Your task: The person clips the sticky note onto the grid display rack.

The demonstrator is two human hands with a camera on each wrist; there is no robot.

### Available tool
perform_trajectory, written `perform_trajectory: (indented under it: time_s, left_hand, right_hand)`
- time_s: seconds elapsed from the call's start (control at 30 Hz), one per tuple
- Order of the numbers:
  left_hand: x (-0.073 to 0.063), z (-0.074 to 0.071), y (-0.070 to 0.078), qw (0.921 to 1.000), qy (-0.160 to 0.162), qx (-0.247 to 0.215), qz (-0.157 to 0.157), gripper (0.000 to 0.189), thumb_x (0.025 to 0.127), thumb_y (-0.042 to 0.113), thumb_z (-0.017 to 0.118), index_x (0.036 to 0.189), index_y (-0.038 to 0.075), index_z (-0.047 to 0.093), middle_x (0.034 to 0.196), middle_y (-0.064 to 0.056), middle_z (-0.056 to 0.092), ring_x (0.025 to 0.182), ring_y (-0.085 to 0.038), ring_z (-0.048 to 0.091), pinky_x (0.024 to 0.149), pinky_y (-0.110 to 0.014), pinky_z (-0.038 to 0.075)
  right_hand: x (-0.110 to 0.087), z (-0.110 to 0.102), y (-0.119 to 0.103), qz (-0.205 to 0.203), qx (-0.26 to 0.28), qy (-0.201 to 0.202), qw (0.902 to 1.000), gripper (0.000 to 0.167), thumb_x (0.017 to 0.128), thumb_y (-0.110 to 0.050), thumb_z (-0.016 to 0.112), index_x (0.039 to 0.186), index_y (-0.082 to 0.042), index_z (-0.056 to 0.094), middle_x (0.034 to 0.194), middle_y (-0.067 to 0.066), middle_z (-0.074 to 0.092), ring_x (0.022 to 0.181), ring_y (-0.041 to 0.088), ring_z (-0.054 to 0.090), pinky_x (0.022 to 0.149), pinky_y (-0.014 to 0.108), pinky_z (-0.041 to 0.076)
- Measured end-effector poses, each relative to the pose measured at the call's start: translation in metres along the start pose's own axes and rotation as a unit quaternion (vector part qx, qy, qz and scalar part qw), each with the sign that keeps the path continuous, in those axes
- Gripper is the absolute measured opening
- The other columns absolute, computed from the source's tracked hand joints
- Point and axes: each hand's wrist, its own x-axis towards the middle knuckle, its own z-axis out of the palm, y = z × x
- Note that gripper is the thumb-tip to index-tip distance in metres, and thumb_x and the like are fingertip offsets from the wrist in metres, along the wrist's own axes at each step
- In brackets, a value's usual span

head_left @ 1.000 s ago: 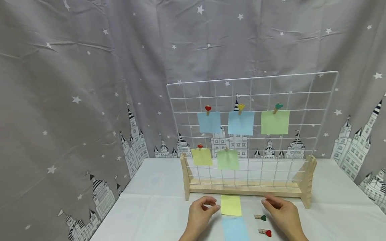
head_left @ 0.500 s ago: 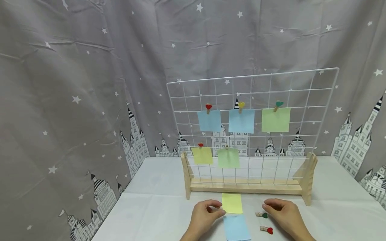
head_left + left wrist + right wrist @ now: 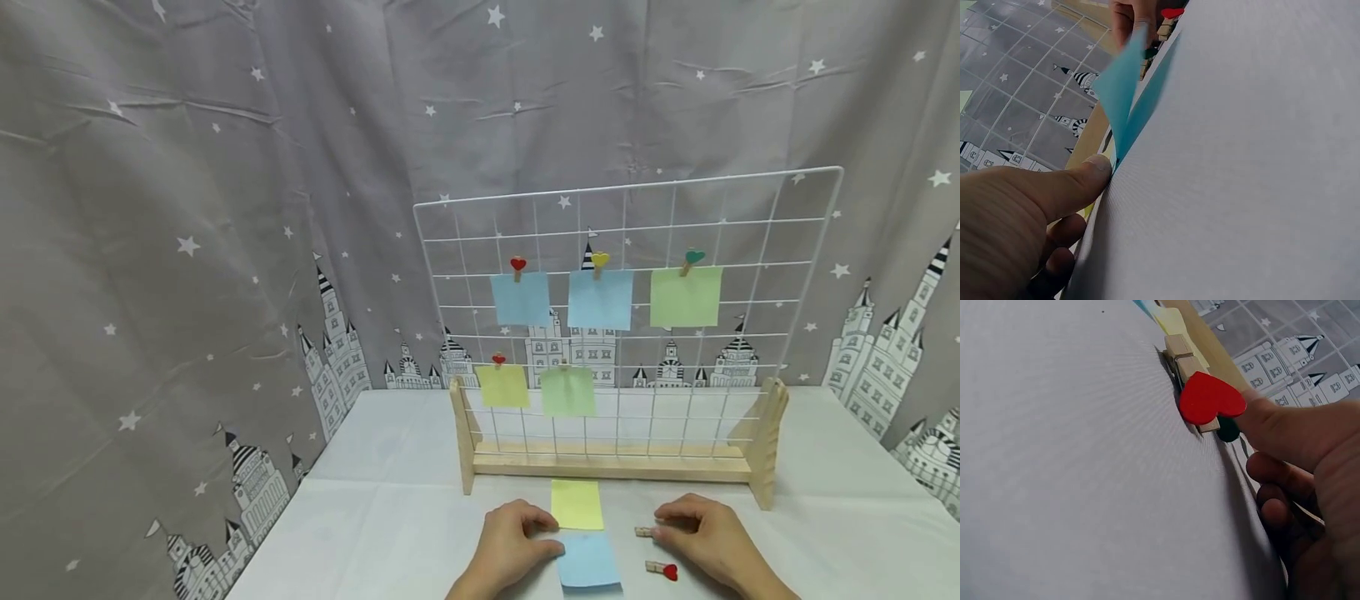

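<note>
My left hand [image 3: 513, 546] is beside the blue sticky note [image 3: 587, 560], its thumb at the note's left edge and its index finger near the lower left corner of the yellow sticky note [image 3: 577, 505]. In the left wrist view a blue sheet [image 3: 1119, 87] rises from the thumb tip, with more blue beneath it. My right hand [image 3: 701, 535] hovers over the wooden clothespin [image 3: 642, 532] with the green heart [image 3: 1229, 430]; the thumb covers that heart in the head view. Thumb and index finger stay apart there. The red-heart clothespin [image 3: 661, 570] lies nearer me.
Behind the notes stands a white wire grid [image 3: 628, 190] on a wooden stand [image 3: 611, 465]. Blue notes [image 3: 600, 300], green notes [image 3: 686, 297] and a yellow note [image 3: 503, 386] hang on it from heart clothespins. A grey patterned curtain [image 3: 480, 83] hangs behind the white-covered table [image 3: 360, 533].
My left hand has shifted right and toward me, from beside the yellow note to the blue note's edge. The right thumb has moved over the green heart. The blue note's near edge now lifts slightly.
</note>
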Motion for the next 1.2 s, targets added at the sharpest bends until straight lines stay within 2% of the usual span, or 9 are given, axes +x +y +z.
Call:
perform_trajectory:
  time_s: [0.13, 0.3, 0.5, 0.87, 1.07, 1.2]
  left_hand:
    - [-0.0014, -0.0017, 0.0001, 0.9999, -0.010, -0.001, -0.009, 0.019, 0.073, 0.027, 0.093, 0.086, 0.021, 0.080, 0.085, 0.014, 0.066, 0.077, 0.001, 0.051, 0.068, -0.019, 0.042]
    - [-0.0029, -0.0026, 0.0005, 0.9999, -0.011, -0.002, -0.010, 0.016, 0.074, 0.026, 0.092, 0.079, 0.021, 0.078, 0.082, 0.013, 0.062, 0.076, 0.000, 0.050, 0.068, -0.020, 0.042]
    - [-0.0032, -0.0041, 0.0009, 0.9999, -0.010, 0.005, -0.007, 0.014, 0.075, 0.024, 0.092, 0.076, 0.022, 0.077, 0.079, 0.014, 0.061, 0.073, -0.001, 0.049, 0.066, -0.021, 0.038]
    - [-0.0007, -0.0031, 0.0011, 0.9988, -0.008, 0.047, -0.001, 0.012, 0.082, 0.026, 0.086, 0.077, 0.029, 0.076, 0.077, 0.021, 0.060, 0.074, 0.001, 0.046, 0.078, -0.030, 0.030]
    - [-0.0008, -0.0018, 0.0000, 0.9991, -0.006, 0.042, 0.009, 0.012, 0.084, 0.028, 0.085, 0.080, 0.029, 0.074, 0.079, 0.020, 0.062, 0.075, 0.000, 0.046, 0.082, -0.035, 0.030]
    - [-0.0002, -0.0001, 0.0002, 0.9996, -0.008, 0.025, 0.015, 0.011, 0.085, 0.027, 0.084, 0.083, 0.028, 0.073, 0.080, 0.021, 0.066, 0.074, 0.002, 0.048, 0.081, -0.033, 0.032]
  right_hand:
    - [0.0001, 0.0004, 0.0015, -0.004, -0.009, -0.009, 0.9999, 0.018, 0.080, -0.027, 0.088, 0.095, -0.022, 0.080, 0.095, -0.012, 0.072, 0.077, -0.001, 0.053, 0.070, 0.021, 0.047]
    - [-0.0001, 0.0024, 0.0009, -0.009, -0.006, -0.009, 0.9999, 0.012, 0.080, -0.021, 0.088, 0.086, -0.023, 0.078, 0.089, -0.012, 0.069, 0.074, 0.000, 0.051, 0.068, 0.021, 0.045]
    - [-0.0001, 0.0023, -0.0019, -0.005, 0.010, -0.015, 0.9998, 0.013, 0.079, -0.020, 0.088, 0.079, -0.024, 0.076, 0.086, -0.010, 0.067, 0.073, 0.002, 0.051, 0.067, 0.021, 0.045]
    - [0.0007, -0.0002, -0.0026, -0.005, 0.043, -0.029, 0.9987, 0.012, 0.079, -0.022, 0.088, 0.082, -0.020, 0.076, 0.086, -0.007, 0.069, 0.073, 0.002, 0.054, 0.068, 0.021, 0.047]
    - [0.0004, -0.0008, -0.0026, 0.018, 0.043, -0.030, 0.9985, 0.013, 0.080, -0.023, 0.088, 0.088, -0.016, 0.079, 0.087, -0.005, 0.074, 0.075, 0.004, 0.059, 0.069, 0.021, 0.050]
    - [0.0000, -0.0023, -0.0013, 0.027, 0.043, -0.026, 0.9984, 0.013, 0.081, -0.023, 0.087, 0.090, -0.016, 0.080, 0.089, -0.005, 0.076, 0.076, 0.004, 0.062, 0.071, 0.021, 0.051]
